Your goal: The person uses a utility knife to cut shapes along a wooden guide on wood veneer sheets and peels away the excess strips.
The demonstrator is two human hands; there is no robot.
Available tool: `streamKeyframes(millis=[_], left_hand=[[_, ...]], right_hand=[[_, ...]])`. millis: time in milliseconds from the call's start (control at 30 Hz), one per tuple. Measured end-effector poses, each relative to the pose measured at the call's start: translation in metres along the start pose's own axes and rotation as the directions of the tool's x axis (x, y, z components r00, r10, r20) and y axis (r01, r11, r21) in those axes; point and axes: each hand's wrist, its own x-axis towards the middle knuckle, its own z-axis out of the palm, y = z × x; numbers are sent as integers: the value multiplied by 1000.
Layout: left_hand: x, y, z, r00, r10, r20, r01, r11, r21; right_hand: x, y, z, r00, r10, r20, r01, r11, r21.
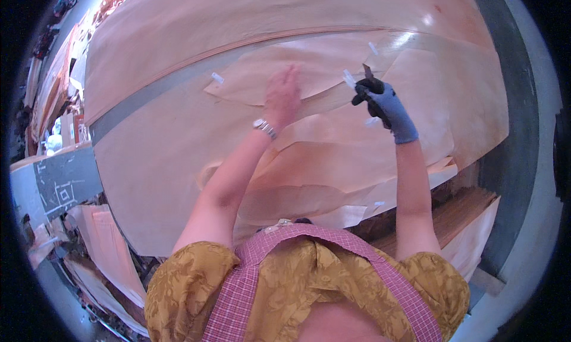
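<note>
My bare left hand (282,95), a watch (264,128) at its wrist, lies with outstretched fingers on a loose, irregular piece of thin tan veneer (244,83). Motion blurs it slightly. To the right, my right hand (380,101) wears a blue-grey glove with black fingers. Those fingers are closed round a dark flat blade (368,72) whose tip points away from me. A short strip of clear-white tape (349,78) shows at the gloved fingertips; whether they grip it I cannot tell. Another strip of tape (217,78) sits on the loose piece's left end.
Large veneer sheets (148,163) cover the work surface, with wavy, overlapping edges near me. A further stack of sheets (196,33) lies across a grey gap. More tape (373,48) lies at the far right. Brown veneer layers (458,214) lie below right; a grey beam (65,181) stands left.
</note>
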Motion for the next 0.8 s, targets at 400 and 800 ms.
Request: streamKeyframes(millis=[400, 800], left_hand=[[-66, -7, -24, 976, 18, 219, -32, 998, 61], [-72, 3, -21, 951, 115, 288, -191, 950, 249]], right_hand=[[74, 59, 138, 972, -165, -167, -38, 589, -808], [-3, 59, 135, 975, -37, -221, -45, 935, -352]])
